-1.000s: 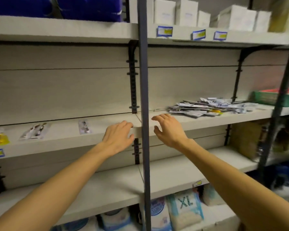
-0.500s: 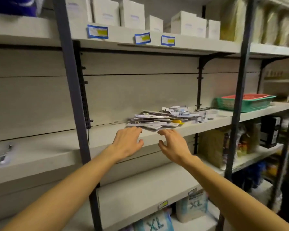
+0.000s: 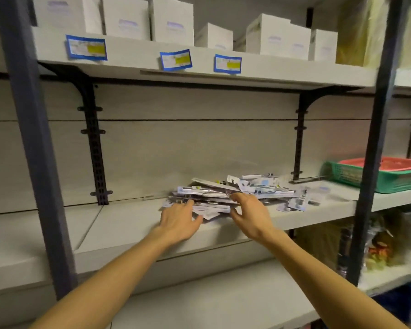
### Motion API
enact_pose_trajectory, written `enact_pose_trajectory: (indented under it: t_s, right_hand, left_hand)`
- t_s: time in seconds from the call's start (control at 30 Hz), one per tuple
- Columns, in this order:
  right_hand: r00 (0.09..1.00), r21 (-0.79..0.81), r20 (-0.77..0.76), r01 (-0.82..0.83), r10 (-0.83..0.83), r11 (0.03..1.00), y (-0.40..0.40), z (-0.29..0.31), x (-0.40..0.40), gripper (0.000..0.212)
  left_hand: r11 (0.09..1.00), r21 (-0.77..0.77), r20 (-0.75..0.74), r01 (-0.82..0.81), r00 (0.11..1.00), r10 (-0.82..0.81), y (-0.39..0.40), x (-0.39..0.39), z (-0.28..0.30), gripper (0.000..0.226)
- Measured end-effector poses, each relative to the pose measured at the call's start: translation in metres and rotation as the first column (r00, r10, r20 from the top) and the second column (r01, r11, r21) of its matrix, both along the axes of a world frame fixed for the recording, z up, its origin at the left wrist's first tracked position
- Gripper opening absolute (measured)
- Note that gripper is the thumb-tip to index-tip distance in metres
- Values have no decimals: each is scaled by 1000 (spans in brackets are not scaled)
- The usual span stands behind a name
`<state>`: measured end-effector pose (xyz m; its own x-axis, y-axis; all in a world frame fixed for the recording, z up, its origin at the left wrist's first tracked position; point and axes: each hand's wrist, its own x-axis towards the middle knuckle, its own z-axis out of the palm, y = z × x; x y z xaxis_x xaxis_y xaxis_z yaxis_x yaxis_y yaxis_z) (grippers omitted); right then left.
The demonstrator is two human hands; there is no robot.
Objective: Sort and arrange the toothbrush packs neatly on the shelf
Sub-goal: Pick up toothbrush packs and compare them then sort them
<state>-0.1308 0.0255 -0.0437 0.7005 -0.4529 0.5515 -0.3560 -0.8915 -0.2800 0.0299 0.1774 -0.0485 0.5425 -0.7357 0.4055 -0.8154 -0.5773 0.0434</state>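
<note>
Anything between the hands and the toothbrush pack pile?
Nothing visible. The left hand and right hand are already at the front edge of the loose pile of white carded toothbrush packs on the pale grey shelf.

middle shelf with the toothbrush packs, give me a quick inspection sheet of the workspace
surface: pale middle shelf, bare to the left of the pile
job's things: toothbrush packs in a loose, overlapping heap, unsorted; a few stray packs lie apart to its right
clutter: green basket with a red basket nested in it at the shelf's right end
grips: left hand flat at the pile's near left edge, fingers straight; right hand at its front, fingers loosely bent, nothing visibly held
cables: nothing seen
surroundings: white boxes and blue-edged price tags on the shelf above; dark upright posts; bagged goods lower right, blurred
</note>
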Motion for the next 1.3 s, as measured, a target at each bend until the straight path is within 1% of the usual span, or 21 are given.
enact_pose_trajectory:
  t_s: [0.13,0.2,0.27,0.33,0.4,0.47,0.53,0.63,0.73,0.8,0.93,1.03,1.1,1.13,1.17,1.23,1.3]
  right_hand:
    - [994,-61,-107,-41,34,997,-24,8,41,53]
    - [987,-75,-158,-55,43,996,-38,10,58,56]
    - [980,-66,-189,-72,58,995,-54,9,71,57]
    - [974,-56,-204,-107,93,993,-69,6,81,53]
    - [973,-75,-184,-154,138,985,-81,0,87,49]
    - [975,-102,-121,-199,186,975,-88,-6,90,47]
    - [970,-84,-53,-240,236,967,-92,-12,91,45]
    - [953,-27,47,-298,299,954,-96,-15,92,37]
    - [912,-46,88,-399,401,916,-97,-15,95,28]
    - [881,-60,106,-458,462,887,-97,-14,95,26]
    - [822,-125,169,-529,544,839,-97,-7,92,22]
    - [797,-179,194,-544,572,820,-95,1,94,22]
    - [791,-222,199,-538,578,813,-92,7,95,23]
    - [781,-246,206,-542,590,804,-89,11,97,23]
    - [763,-268,221,-552,607,790,-86,15,97,23]
    - [725,-298,258,-569,638,767,-78,23,99,21]
    - [691,-317,296,-580,660,750,-68,32,102,20]
  left_hand:
    - [996,-6,-128,-86,988,85,-15,19,0,56]
    - [991,-29,-184,-128,975,121,-22,25,1,54]
    - [981,-35,-208,-191,962,179,-29,29,3,48]
    - [965,-36,-201,-258,948,246,-35,33,7,43]
    - [944,-40,-226,-326,924,309,-40,37,10,42]
    - [920,-58,-268,-388,894,360,-45,39,10,42]
    - [894,-96,-326,-439,862,388,-50,40,8,40]
    - [841,-186,-485,-508,792,372,-60,44,3,45]
    - [732,-317,-635,-603,708,308,-68,47,-1,51]
    - [641,-385,-684,-664,671,285,-71,49,-3,48]
    - [496,-451,-764,-742,608,216,-72,54,-6,38]
    - [432,-487,-792,-759,592,147,-66,58,-4,37]
    - [383,-531,-803,-756,593,56,-59,61,-1,36]
    - [361,-545,-800,-756,598,45,-53,62,2,33]
    - [352,-554,-788,-755,611,71,-46,65,4,31]
    - [365,-547,-757,-753,631,167,-31,73,9,31]
    - [381,-554,-733,-741,650,199,-16,80,15,32]
